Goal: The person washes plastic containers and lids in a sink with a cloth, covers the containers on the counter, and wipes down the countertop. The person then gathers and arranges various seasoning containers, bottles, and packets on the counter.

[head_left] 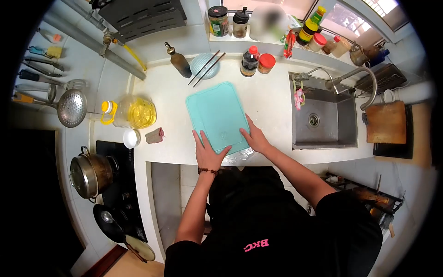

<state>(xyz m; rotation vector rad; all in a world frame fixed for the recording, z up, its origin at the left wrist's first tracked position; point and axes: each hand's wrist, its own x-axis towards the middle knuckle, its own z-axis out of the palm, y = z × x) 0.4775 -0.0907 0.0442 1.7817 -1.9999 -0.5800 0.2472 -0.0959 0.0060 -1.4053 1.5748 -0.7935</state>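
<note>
A teal cutting board [214, 111] is on the white countertop in front of me, turned slightly. My left hand [211, 154] is at its near left corner, fingers along the left edge and thumb on the near part. My right hand [256, 138] holds the right edge, thumb on top and the other fingers at the side. A light blue ribbed bowl [203, 69], with a pair of dark chopsticks [207, 68] across it, is just beyond the board. Water [240, 158] wets the counter at the near edge.
On the left are an oil jug [138, 112], a small white bowl [131, 138], a cloth [154, 135] and a steel pot [92, 173] by the stove. A brown bottle [179, 62], a soy sauce bottle [249, 61] and a red-lidded jar [266, 63] stand behind. The sink [325, 138] is right.
</note>
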